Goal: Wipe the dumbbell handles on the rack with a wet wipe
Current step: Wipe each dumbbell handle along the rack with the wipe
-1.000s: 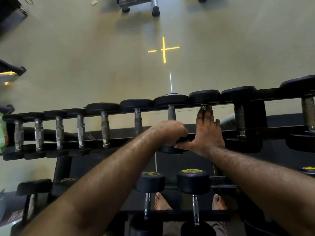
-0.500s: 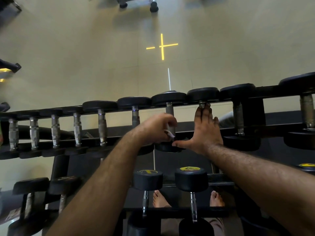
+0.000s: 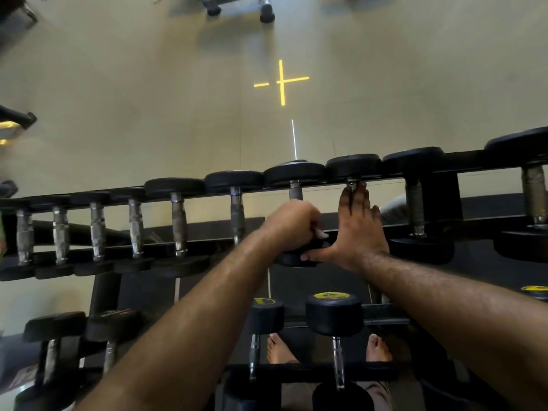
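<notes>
- Ten dumbbells across top tier of rack (image 3: 439,200), four more on tier below.
- Left hand (image 3: 292,225) curled round handle (image 3: 295,193) of seventh dumbbell from rack's left end, clutching wet wipe (image 3: 321,233).
- Right hand (image 3: 360,229) flat, fingers straight along next handle rightward, thumb out.
- Two bare feet (image 3: 278,350) under rack.
- Beyond rack: beige floor (image 3: 133,99), yellow cross mark (image 3: 281,82), wheeled base (image 3: 237,4).

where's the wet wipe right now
In the head view, the wet wipe is in the left hand, gripped round a top-row dumbbell handle, just left of the flat right hand.
</notes>
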{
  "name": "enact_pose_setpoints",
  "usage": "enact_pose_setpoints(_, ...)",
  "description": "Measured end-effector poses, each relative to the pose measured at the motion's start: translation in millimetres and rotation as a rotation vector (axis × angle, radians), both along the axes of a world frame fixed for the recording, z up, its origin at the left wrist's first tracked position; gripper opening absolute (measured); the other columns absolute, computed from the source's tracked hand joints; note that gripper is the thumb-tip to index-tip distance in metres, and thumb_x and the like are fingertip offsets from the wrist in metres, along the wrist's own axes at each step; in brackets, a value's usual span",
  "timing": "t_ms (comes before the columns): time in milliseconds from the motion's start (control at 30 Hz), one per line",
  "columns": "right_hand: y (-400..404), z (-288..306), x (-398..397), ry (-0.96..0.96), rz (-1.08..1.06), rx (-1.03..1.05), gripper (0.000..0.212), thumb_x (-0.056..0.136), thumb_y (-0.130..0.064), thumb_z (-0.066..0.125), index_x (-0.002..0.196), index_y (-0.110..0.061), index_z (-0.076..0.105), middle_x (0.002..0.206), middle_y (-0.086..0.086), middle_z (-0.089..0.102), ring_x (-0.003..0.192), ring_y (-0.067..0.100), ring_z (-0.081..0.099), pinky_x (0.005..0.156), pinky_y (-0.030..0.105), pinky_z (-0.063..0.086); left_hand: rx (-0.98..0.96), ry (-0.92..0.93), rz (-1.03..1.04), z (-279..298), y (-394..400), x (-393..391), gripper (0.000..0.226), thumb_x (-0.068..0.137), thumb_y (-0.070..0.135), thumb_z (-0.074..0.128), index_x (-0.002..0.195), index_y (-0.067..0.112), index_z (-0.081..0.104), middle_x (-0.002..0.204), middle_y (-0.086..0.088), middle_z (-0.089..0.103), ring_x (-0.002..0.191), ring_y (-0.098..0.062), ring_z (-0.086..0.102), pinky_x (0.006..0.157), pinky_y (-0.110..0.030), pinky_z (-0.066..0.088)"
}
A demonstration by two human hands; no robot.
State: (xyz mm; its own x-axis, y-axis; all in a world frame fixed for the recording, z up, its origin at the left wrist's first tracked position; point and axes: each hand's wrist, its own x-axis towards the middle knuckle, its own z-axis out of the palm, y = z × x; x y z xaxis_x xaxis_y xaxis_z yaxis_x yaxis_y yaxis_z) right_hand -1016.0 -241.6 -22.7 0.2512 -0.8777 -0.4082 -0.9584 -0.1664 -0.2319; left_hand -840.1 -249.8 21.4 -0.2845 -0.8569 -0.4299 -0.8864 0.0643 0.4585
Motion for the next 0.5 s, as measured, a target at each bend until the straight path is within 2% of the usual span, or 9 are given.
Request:
enact_pose_setpoints(67,0,-1,-1,-0.002,-0.002,0.001,0.184,0.024,-0.119,0.021,0.165,-0.011,-0.028,0.171,0.019,-0.036,0.163,0.038,-0.021,0.133,0.062,0.008,0.074,-0.054,-0.157,-3,1,-10,0.017,0.089,0.022,0.078,0.103,0.03,0.079,0.089,0.012,0.071,0.081,-0.01,0.067,0.074,-0.031,0.06)
enact_pose_setpoints(167,1,0,-1,-0.001,-0.002,-0.01,0.185,0.024,-0.12,0.022,0.165,-0.01,-0.026,0.172,0.019,-0.035,0.163,0.038,-0.022,0.133,0.063,0.006,0.271,-0.059,-0.128,17,-7,19,0.016,0.086,0.019,0.081,0.097,0.031,0.08,0.089,0.013,0.074,0.083,-0.008,0.069,0.075,-0.031,0.06)
enact_pose_setpoints(233,1,0,-1,0.001,0.005,-0.027,0.186,0.024,-0.12,0.02,0.166,-0.008,-0.023,0.173,0.02,-0.031,0.163,0.039,-0.021,0.132,0.063,0.005,0.331,-0.107,-0.08,28,-13,43,0.025,0.081,0.01,0.081,0.095,0.03,0.081,0.09,0.014,0.075,0.085,-0.007,0.07,0.074,-0.028,0.059)
enact_pose_setpoints(300,2,0,0,0.002,0.01,-0.04,0.184,0.027,-0.12,0.021,0.167,-0.008,-0.021,0.173,0.02,-0.03,0.163,0.039,-0.021,0.132,0.063,0.005,0.216,-0.093,0.017,32,-14,49,0.027,0.081,0.008,0.08,0.098,0.029,0.082,0.091,0.015,0.075,0.087,-0.005,0.07,0.075,-0.025,0.057)
enact_pose_setpoints(367,3,-1,0,0.023,0.03,-0.042,0.18,0.032,-0.12,0.02,0.167,-0.007,-0.02,0.173,0.019,-0.031,0.161,0.037,-0.026,0.132,0.064,0.002,0.114,-0.014,0.063,28,-8,31,0.021,0.087,0.016,0.078,0.104,0.027,0.081,0.094,0.014,0.074,0.089,-0.007,0.069,0.079,-0.026,0.057)
enact_pose_setpoints(500,5,-5,-3,0.084,0.136,-0.103,0.166,0.049,-0.117,0.007,0.17,-0.003,0.005,0.177,0.02,-0.017,0.162,0.035,-0.026,0.13,0.066,-0.001,0.102,-0.009,-0.04,13,18,8,0.019,0.092,0.022,0.076,0.11,0.028,0.077,0.101,0.01,0.073,0.093,-0.01,0.068,0.088,-0.035,0.06)
